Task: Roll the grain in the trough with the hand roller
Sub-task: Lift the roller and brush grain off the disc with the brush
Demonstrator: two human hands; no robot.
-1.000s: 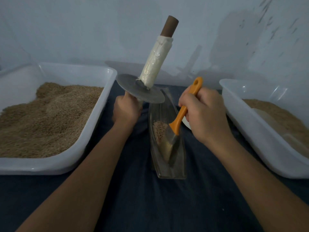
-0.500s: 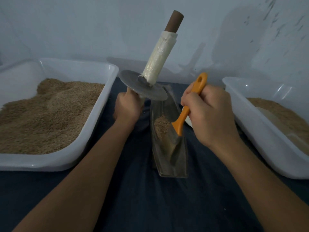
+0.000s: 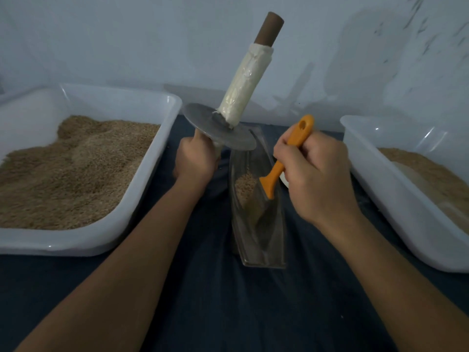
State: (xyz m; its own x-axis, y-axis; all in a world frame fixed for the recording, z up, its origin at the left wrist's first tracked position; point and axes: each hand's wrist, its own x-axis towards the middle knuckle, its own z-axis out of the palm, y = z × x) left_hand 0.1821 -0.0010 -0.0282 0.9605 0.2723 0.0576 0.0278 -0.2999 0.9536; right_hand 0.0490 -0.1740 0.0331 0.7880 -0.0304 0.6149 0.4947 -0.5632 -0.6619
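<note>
— Tubs first: what sits in the white tub (image 3: pixel 83 240) at left of frame?
— Brown grain, heaped high and filling most of it. A second white tub (image 3: pixel 396 199) at the right edge holds a shallower layer.
— And between them?
— A narrow clear trough (image 3: pixel 264 250) on the dark-covered bench (image 3: pixel 215 301), with a small pile of grain (image 3: pixel 245 189) in its far half.
— The hands?
— The left hand (image 3: pixel 195 161) is clenched round the lower handle of the hand roller (image 3: pixel 238 97), held tilted above the trough's far end, its disc clear of the grain. The right hand (image 3: pixel 314 179) grips an orange-handled brush (image 3: pixel 281 163) whose bristles are down in the trough beside the pile.
— Any change from a second ago?
— Little; both grips are the same, and the brush head sits slightly nearer the pile.
</note>
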